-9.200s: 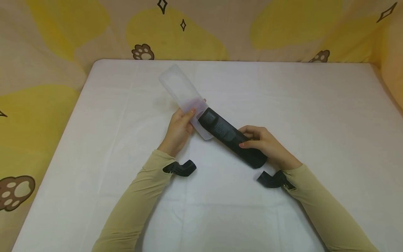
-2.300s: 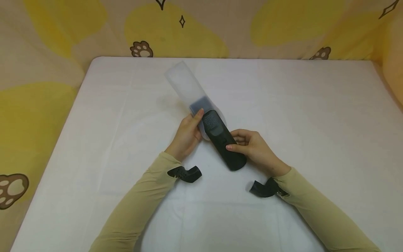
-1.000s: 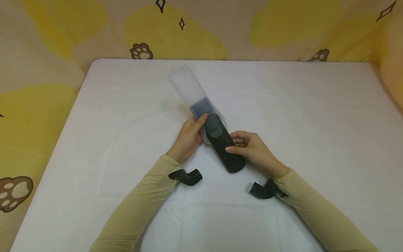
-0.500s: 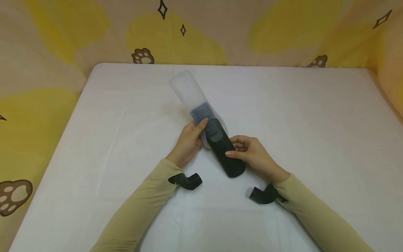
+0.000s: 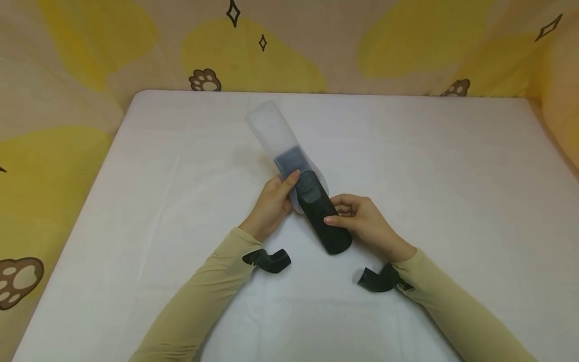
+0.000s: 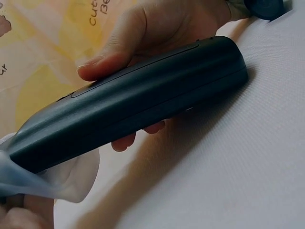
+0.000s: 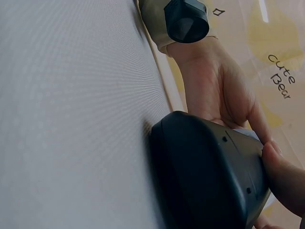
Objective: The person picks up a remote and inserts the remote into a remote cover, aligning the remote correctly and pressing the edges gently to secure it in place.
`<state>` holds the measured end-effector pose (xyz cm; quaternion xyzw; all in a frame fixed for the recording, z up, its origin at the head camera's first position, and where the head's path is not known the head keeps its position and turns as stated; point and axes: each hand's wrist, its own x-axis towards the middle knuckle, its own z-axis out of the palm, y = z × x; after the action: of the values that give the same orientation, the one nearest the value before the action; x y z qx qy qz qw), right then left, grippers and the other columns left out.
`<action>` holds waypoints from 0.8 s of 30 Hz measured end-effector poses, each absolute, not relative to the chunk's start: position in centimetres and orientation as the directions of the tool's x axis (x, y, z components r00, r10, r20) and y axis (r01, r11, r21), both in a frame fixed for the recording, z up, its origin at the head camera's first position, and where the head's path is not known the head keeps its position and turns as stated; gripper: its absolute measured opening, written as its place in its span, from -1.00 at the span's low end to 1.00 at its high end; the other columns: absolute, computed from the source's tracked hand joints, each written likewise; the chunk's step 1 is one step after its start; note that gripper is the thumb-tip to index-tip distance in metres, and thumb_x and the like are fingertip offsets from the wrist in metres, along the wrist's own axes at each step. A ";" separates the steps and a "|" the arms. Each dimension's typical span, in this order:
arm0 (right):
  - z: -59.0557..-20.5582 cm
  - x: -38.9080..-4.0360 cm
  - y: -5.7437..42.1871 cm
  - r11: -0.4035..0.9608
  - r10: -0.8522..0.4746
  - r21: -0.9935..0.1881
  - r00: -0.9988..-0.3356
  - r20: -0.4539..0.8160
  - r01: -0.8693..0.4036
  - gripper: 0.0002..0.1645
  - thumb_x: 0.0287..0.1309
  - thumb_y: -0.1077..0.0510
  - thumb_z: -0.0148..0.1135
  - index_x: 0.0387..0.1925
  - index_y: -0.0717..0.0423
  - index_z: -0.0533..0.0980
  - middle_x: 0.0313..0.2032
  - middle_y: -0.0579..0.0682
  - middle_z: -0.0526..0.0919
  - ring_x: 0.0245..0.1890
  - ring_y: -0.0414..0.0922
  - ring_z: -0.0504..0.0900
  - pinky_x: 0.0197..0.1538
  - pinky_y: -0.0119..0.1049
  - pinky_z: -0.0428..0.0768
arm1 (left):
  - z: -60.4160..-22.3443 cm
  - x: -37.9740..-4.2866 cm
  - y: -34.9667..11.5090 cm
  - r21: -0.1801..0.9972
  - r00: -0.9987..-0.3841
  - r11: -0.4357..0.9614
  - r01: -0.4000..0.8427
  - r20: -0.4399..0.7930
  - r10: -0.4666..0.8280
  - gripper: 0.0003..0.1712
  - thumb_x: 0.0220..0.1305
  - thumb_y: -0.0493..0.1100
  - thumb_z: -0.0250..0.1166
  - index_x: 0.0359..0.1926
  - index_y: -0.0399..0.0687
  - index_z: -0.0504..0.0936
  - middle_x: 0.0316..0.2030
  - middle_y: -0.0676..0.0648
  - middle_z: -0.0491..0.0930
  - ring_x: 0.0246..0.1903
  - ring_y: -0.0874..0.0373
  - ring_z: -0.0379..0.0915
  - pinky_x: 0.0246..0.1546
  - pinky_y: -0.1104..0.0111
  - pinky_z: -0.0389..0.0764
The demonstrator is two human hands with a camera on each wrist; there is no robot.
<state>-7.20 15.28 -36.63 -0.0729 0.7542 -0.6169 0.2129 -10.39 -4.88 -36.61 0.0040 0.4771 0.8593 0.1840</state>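
Observation:
A black remote control (image 5: 315, 205), ribbed side up, slants across the middle of the table. Its far end lies inside a translucent, soft-looking sleeve (image 5: 270, 126) and shows dark through it; the near end is bare. My left hand (image 5: 269, 203) holds the sleeve around its opening, thumb on top near where the remote enters. My right hand (image 5: 367, 221) grips the bare part, thumb above and fingers beneath. In the left wrist view the sleeve's flared lip (image 6: 80, 177) hangs below the remote (image 6: 128, 102). The right wrist view shows the remote's rounded end (image 7: 188, 171) close over the table.
A white cloth-covered table (image 5: 434, 161) lies under both hands. Patterned yellow and beige fabric (image 5: 289, 50) rises behind it and along the sides. A black wrist camera mount (image 5: 269, 260) juts from the left sleeve, another mount (image 5: 379, 279) from the right.
Since the oldest frame the remote has slid up into the sleeve, and my right hand has come left with it. During the last second both hands have stayed almost still.

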 end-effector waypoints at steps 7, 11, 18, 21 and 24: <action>-36.6 -7.2 15.2 0.219 -0.365 -0.963 -0.902 -0.232 0.159 -0.58 0.05 0.29 0.34 -0.03 0.35 0.49 -0.20 0.15 0.68 -0.26 -0.12 0.69 -0.22 -0.29 0.64 | -36.6 -10.2 -4.8 0.831 -0.934 -0.467 -0.302 -0.158 0.322 -0.71 0.47 -0.23 -0.07 0.05 -0.37 0.33 -0.16 -0.02 0.53 -0.13 0.24 0.49 -0.07 0.43 0.51; -36.8 -7.2 15.2 0.217 -0.363 -0.965 -0.905 -0.220 0.148 -0.58 0.05 0.31 0.34 -0.03 0.39 0.48 -0.20 0.19 0.67 -0.26 -0.14 0.69 -0.21 -0.30 0.64 | -36.6 -10.2 -4.8 0.839 -0.935 -0.458 -0.293 -0.152 0.319 -0.70 0.46 -0.23 -0.05 0.06 -0.40 0.33 -0.18 -0.02 0.54 -0.14 0.25 0.51 -0.06 0.42 0.52; -36.8 -7.3 15.2 0.206 -0.359 -0.967 -0.908 -0.218 0.151 -0.58 0.04 0.32 0.34 -0.04 0.42 0.48 -0.20 0.20 0.67 -0.28 -0.14 0.69 -0.22 -0.31 0.64 | -36.6 -10.1 -4.7 0.841 -0.935 -0.451 -0.298 -0.163 0.315 -0.71 0.46 -0.22 -0.06 0.03 -0.39 0.34 -0.20 -0.01 0.55 -0.16 0.25 0.51 -0.10 0.43 0.52; -36.8 -7.3 15.2 0.214 -0.355 -0.965 -0.908 -0.220 0.150 -0.58 0.04 0.31 0.34 -0.04 0.40 0.48 -0.20 0.19 0.67 -0.27 -0.13 0.69 -0.22 -0.31 0.64 | -36.6 -10.1 -4.7 0.842 -0.932 -0.443 -0.308 -0.171 0.321 -0.69 0.47 -0.22 -0.07 0.06 -0.40 0.32 -0.17 -0.03 0.54 -0.14 0.25 0.49 -0.06 0.42 0.51; -36.8 -7.3 15.2 0.235 -0.359 -0.962 -0.907 -0.220 0.140 -0.58 0.05 0.29 0.34 -0.04 0.38 0.49 -0.18 0.19 0.66 -0.24 -0.12 0.68 -0.21 -0.30 0.64 | -36.5 -10.2 -4.8 0.838 -0.928 -0.442 -0.322 -0.187 0.322 -0.66 0.47 -0.21 -0.07 0.10 -0.41 0.29 -0.13 -0.04 0.51 -0.10 0.24 0.48 -0.01 0.40 0.49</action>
<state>-7.26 15.16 -36.80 -0.0720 0.7590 -0.6144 0.2032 -10.20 -4.78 -36.45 0.0001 0.4932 0.8490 0.1894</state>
